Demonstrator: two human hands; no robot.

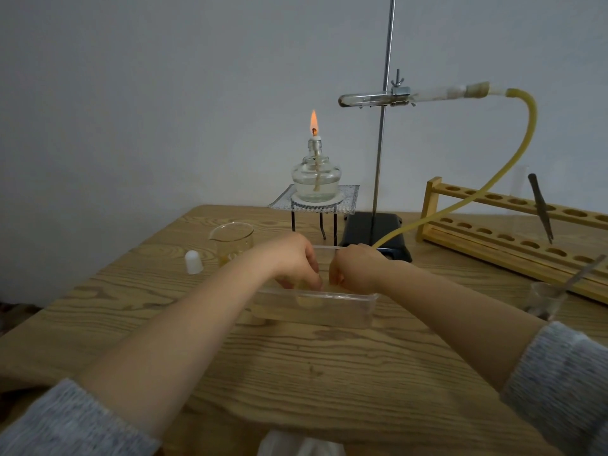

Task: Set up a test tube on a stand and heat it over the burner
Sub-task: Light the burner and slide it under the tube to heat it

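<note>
Hidden or unclear: my fingertips dip below the rim of the clear plastic trough (332, 299) near the middle of the desk (296, 363), and the wall blurs them. My left hand (291, 261) has its fingers curled downward inside; whether they hold anything I cannot tell. My right hand (353, 266) has its fingers curled as well, and the yellow rubber tube (493, 179) ends behind its knuckles, so I cannot tell whether it is gripped. A pale patch shows through the trough's front wall, unidentifiable.

Test tube (365, 99): clamped nearly level on the retort stand (381, 153) toward the desk's far edge, well above and apart from my fingers, its closed end to the left, its stoppered mouth joined to the rubber tube.

Alcohol burner (316, 179): lit, on wire gauze over a tripod (312, 205), left of the stand; flame beside the tube, not beneath it.

Glass beaker (232, 240) and white burner cap (193, 262): left of the trough.

Wooden test tube rack (513, 225): right edge, partly cut off.
</note>
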